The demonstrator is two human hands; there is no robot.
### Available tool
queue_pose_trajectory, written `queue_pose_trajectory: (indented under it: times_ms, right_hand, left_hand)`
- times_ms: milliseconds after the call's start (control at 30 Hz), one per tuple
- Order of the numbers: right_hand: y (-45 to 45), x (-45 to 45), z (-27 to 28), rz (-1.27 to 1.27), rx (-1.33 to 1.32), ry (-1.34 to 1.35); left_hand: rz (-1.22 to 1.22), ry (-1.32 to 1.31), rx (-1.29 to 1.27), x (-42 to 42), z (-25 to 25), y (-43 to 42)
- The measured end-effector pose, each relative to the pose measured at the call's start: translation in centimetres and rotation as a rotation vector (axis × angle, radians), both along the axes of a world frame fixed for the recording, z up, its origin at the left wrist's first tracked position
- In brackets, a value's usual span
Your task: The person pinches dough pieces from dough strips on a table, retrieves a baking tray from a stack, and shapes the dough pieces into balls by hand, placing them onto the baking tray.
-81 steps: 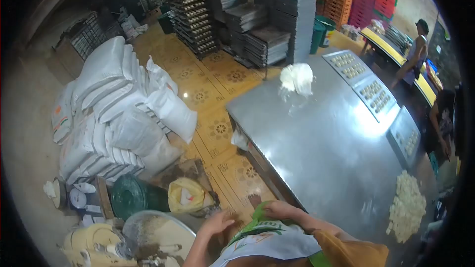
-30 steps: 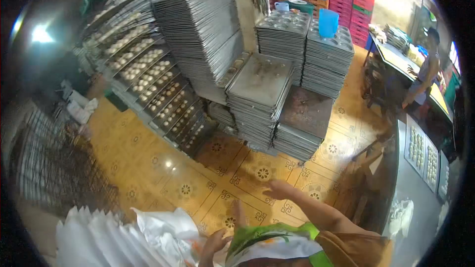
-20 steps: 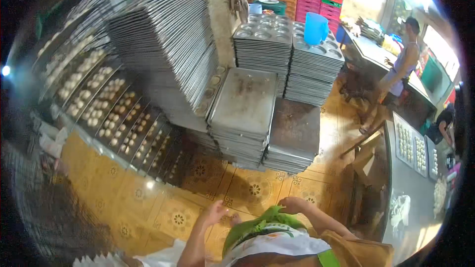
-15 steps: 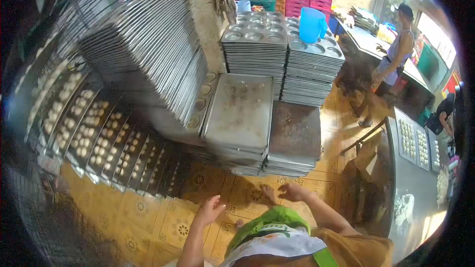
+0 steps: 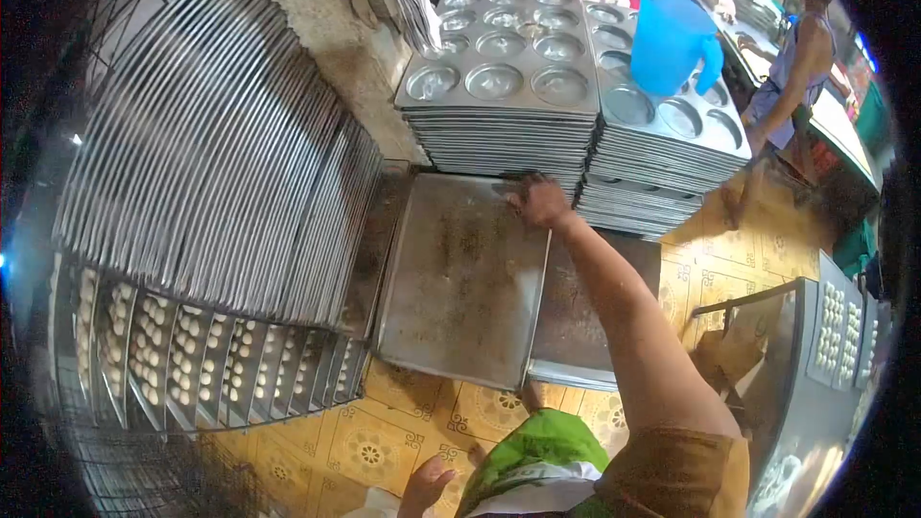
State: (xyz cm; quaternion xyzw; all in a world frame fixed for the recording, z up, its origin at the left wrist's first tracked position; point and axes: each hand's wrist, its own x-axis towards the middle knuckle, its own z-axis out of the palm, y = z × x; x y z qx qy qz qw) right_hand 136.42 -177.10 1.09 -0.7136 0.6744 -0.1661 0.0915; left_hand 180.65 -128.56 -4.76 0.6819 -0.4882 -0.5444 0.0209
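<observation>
My right hand (image 5: 539,201) reaches forward to the far right corner of the flat metal tray (image 5: 460,278) on top of a stack. Its fingers bend over the far edge; whether they grip it is unclear. Low in the view, near the green and white apron (image 5: 542,446), is my left hand (image 5: 429,482), with its fingers partly curled and nothing visible in them. Behind the flat tray stand stacks of round-cup pans (image 5: 499,43), and a blue pitcher (image 5: 667,38) rests on the right one. A darker tray (image 5: 580,312) lies lower, to the right.
At the left, many thin trays (image 5: 216,153) stand stacked above a rack of dough balls (image 5: 192,355). On the right, a metal table (image 5: 801,379) holds trays of dough pieces (image 5: 839,336). A co-worker (image 5: 801,58) stands by another table at the upper right.
The view has moved from the steel table and white sacks to the tray stacks, which are now close. My right hand has stretched forward onto the flat tray; my left hand is lower.
</observation>
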Motion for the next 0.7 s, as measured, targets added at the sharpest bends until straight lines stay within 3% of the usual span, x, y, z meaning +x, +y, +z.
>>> queue_pose_trajectory:
  times_ms: [133,267,367,400,433,500,600,667,700]
  right_hand:
    - [-3.2,-1.3,-3.2,0.037,0.304,0.07]
    - [-4.3,-3.1,-7.9,0.164,0.246,0.172]
    - [-2.6,-2.4,-5.7,0.068,0.345,0.099]
    - [-1.6,-2.2,-5.6,0.018,0.396,0.062]
    - [-0.9,-2.9,-8.9,0.015,0.405,0.061]
    - [1.0,-4.3,-15.5,-0.035,0.03,-0.142]
    - [8.1,-3.9,-9.6,0.158,-0.077,0.055]
    - [10.7,-2.3,-4.3,-0.046,0.379,0.069]
    - [11.1,-2.6,-3.4,-0.051,0.381,0.068]
  left_hand:
    - [0.108,0.059,-0.045,-2.6,0.2,-5.4]
    - [0.111,0.129,-0.126,-4.3,-2.2,-9.9]
    - [0.922,0.577,0.011,-5.8,-4.9,-11.8]
    - [0.92,0.573,0.019,-6.5,-4.8,-12.4]
    - [1.023,0.743,0.035,-7.4,-4.4,-13.3]
    - [1.228,1.092,0.055,-8.7,-3.8,-14.6]
    - [1.2,0.986,0.023,-8.2,-5.0,-14.3]
    - [1.179,0.934,0.012,-7.2,-5.4,-13.4]
    - [1.168,0.939,0.035,-6.1,-5.5,-12.7]
